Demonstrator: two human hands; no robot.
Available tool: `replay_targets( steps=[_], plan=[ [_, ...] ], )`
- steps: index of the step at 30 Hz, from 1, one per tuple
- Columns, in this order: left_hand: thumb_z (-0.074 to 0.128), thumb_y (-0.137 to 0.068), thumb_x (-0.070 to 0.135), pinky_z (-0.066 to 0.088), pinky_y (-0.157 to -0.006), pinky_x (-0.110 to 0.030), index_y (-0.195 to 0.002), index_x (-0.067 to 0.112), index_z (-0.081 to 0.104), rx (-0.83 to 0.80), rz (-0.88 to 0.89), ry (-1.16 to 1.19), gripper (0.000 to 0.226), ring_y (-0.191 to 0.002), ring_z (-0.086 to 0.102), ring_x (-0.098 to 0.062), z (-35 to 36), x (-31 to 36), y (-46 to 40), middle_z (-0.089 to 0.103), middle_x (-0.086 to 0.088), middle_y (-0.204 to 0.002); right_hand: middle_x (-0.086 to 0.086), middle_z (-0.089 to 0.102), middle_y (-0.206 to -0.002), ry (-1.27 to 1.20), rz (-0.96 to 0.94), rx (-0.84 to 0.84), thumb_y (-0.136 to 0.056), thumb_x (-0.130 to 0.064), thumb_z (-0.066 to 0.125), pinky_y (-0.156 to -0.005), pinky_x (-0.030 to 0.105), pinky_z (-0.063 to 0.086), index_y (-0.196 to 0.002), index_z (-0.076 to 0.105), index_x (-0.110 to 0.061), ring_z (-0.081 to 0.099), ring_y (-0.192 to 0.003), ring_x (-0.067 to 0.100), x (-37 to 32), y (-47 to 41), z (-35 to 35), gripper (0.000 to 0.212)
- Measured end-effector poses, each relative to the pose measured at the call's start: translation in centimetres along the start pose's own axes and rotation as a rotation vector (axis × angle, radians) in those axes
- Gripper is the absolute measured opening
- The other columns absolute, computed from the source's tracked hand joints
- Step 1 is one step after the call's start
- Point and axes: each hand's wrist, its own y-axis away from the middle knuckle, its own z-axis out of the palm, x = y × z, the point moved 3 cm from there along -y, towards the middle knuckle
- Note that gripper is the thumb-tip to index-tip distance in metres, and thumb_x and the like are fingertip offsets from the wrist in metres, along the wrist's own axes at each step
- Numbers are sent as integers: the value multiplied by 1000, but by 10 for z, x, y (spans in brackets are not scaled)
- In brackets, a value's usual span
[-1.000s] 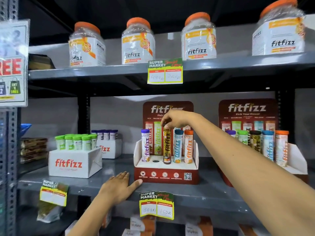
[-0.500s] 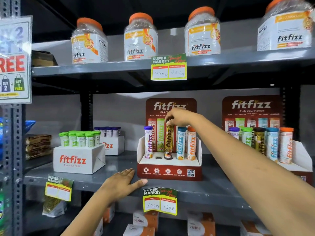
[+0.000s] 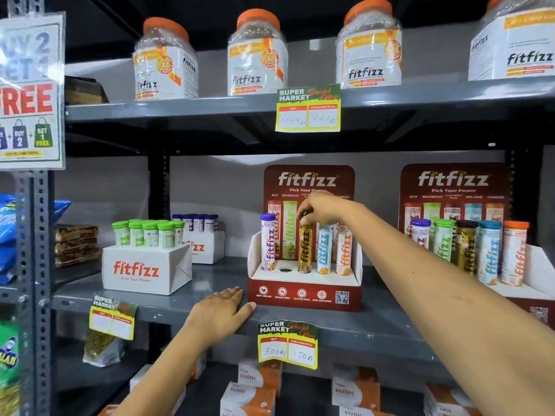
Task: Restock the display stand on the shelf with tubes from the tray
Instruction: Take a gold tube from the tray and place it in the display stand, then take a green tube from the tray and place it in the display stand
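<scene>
A red fitfizz display stand (image 3: 303, 297) sits on the middle grey shelf. It holds a purple-capped tube (image 3: 268, 243), a gold-and-black tube (image 3: 305, 249), a blue tube (image 3: 325, 250) and an orange tube (image 3: 344, 250). One hole (image 3: 285, 269) between the purple and gold tubes stands empty. My right hand (image 3: 322, 209) grips the top of the gold tube, which stands in its slot. My left hand (image 3: 220, 313) lies flat on the shelf edge, left of the stand. A white tray (image 3: 144, 270) with green-capped tubes (image 3: 148, 232) sits further left.
A second white tray with dark-capped tubes (image 3: 198, 222) stands behind the first. A full second display stand (image 3: 468, 244) fills the shelf's right side. Large orange-lidded jars (image 3: 256, 54) line the upper shelf. Price tags (image 3: 288, 345) hang from the shelf edges; boxes sit below.
The gold tube has sunk lower into its slot under my right hand. The view shifted slightly; my left hand stays flat on the shelf.
</scene>
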Motion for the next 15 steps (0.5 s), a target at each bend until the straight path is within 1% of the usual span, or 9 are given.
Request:
replay_targets(
  steps=[3,5,7,8,9,11,13,14,15],
  plan=[
    [21,-96,57,17,-112,-30,-147,18,26,2,-4,20,64,-141,21,-14,1,-1,-2,23,1,-155,5,61,-131,-4,3,-20,-90,-23,61,-98,36,44,-124,63,-16,56,-116,22,-1,-1,1,34],
    [13,-91,65,14,-113,-31,-148,17,24,-4,7,45,75,-141,20,-14,-1,-1,-1,22,0,-156,4,60,-133,39,24,-21,-89,-29,61,-102,40,42,-127,59,-18,54,-120,23,-4,1,-3,39],
    [-12,-72,79,6,-114,-32,-149,18,18,88,27,113,102,-142,14,-10,-6,-6,10,19,1,-156,5,56,-137,122,20,99,-89,-37,60,-107,45,35,-133,53,-23,49,-127,27,-17,8,-11,47],
    [-20,-66,79,2,-114,-32,-149,19,16,172,24,131,109,-142,12,-8,-7,-12,22,18,3,-157,5,56,-138,130,-14,205,-88,-38,59,-108,44,35,-134,52,-24,49,-129,28,-27,14,-13,48],
    [-21,-69,76,0,-114,-31,-150,19,15,257,30,120,105,-142,10,-8,-10,-17,36,17,3,-157,5,58,-136,87,-65,309,-87,-38,60,-106,43,39,-132,53,-24,51,-126,28,-38,24,-15,47],
    [-6,-86,65,0,-115,-32,-149,18,16,370,42,64,82,-142,10,-9,-9,-32,77,16,4,-156,3,66,-122,-138,-199,425,-86,-36,61,-98,39,46,-124,59,-26,59,-113,24,-73,51,-5,39],
    [15,-95,53,5,-115,-36,-148,16,20,391,16,5,65,-143,11,-10,-1,-52,129,16,3,-156,-3,69,-106,-362,-334,416,-87,-32,62,-88,28,48,-115,64,-27,62,-98,15,-113,85,22,28],
    [21,-96,49,7,-115,-38,-148,16,21,394,-1,-19,62,-143,11,-10,4,-60,155,16,3,-156,-6,69,-100,-439,-391,401,-87,-31,63,-82,18,46,-111,66,-26,63,-91,11,-131,103,37,24],
    [26,-96,48,9,-115,-40,-148,15,22,382,-34,-44,62,-143,11,-11,12,-72,186,16,2,-156,-8,69,-96,-510,-448,369,-87,-29,64,-78,13,43,-108,68,-26,63,-86,7,-153,120,57,22]
  ],
)
